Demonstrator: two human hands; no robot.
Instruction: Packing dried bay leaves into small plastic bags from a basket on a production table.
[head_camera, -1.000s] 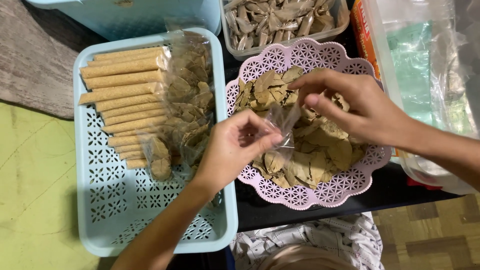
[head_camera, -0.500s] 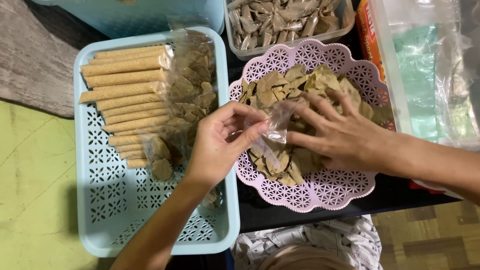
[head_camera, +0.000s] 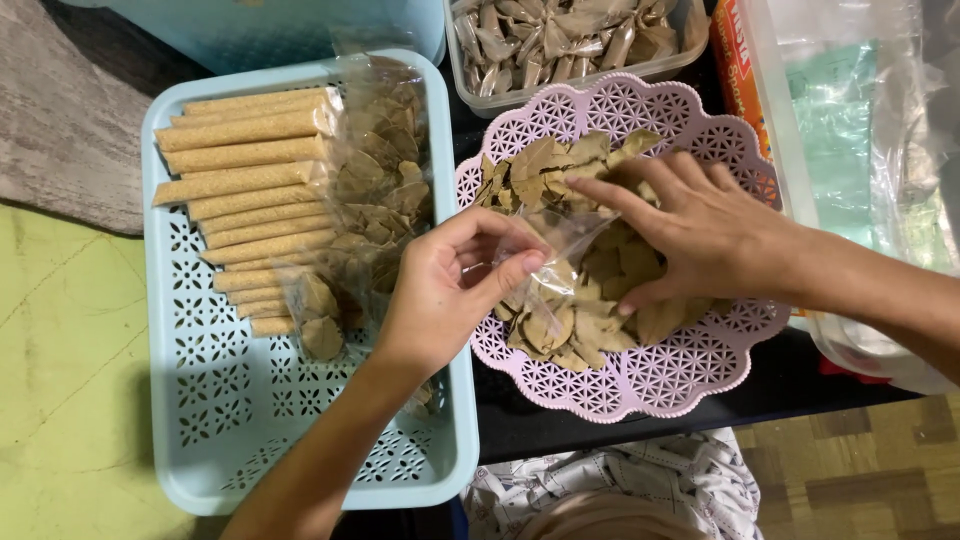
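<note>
Pink lattice plastic basket (head_camera: 640, 385) holds dried brown bay leaves (head_camera: 560, 165). Above its left rim, the left hand (head_camera: 440, 290) pinches a small clear plastic bag (head_camera: 555, 260) by its mouth. The right hand (head_camera: 700, 225) lies spread on the leaves. They look light and brittle, best gathered gently.

This looks like a home where dried spices are packed by hand. Plastic household baskets crowd a dark counter (head_camera: 800, 380): a pink lattice basket (head_camera: 640, 380) of dried leaves at 3 o'clock, a blue lattice tray (head_camera: 200, 400) with tan sticks and filled clear bags at 9 o'clock. A grey rug (head_camera: 70, 130) lies at 10 o'clock, and wood-pattern flooring (head_camera: 850, 480) shows at 5 o'clock.
</note>
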